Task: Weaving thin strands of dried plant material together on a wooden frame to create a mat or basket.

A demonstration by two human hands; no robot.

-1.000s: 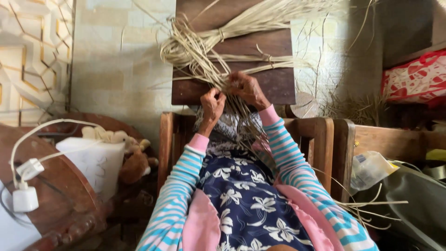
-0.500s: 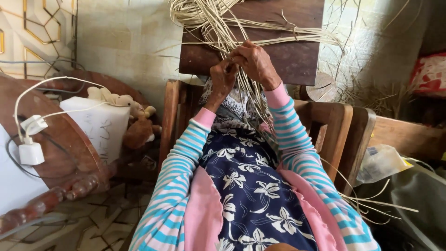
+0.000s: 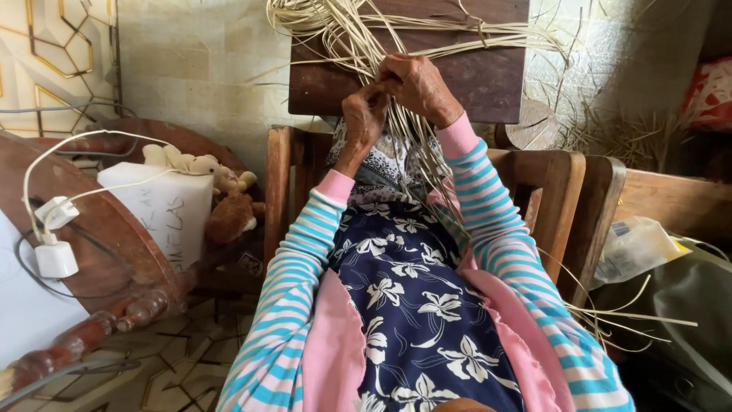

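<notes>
Both my hands are raised in front of me, working pale straw strips [image 3: 358, 38] that lie across a dark wooden board [image 3: 473, 80]. My left hand [image 3: 364, 114] pinches several strands between thumb and fingers. Right beside it, touching, my right hand [image 3: 415, 84] closes over the same bundle. Loose ends of the strips [image 3: 427, 164] hang down from my hands toward my lap. My sleeves are striped blue and white with pink cuffs, and a dark floral cloth [image 3: 412, 305] covers my lap.
A wooden chair [image 3: 564, 191] stands before my knees. At left are a round wooden table [image 3: 99, 229] with a white charger and cable [image 3: 53, 255], a white box [image 3: 164, 210] and a stuffed toy [image 3: 232, 210]. A plastic bag [image 3: 637, 248] lies at right.
The view has tilted and shifted, so the board and straw now sit higher in frame. My hands have risen along the strands and stay closed on them.
</notes>
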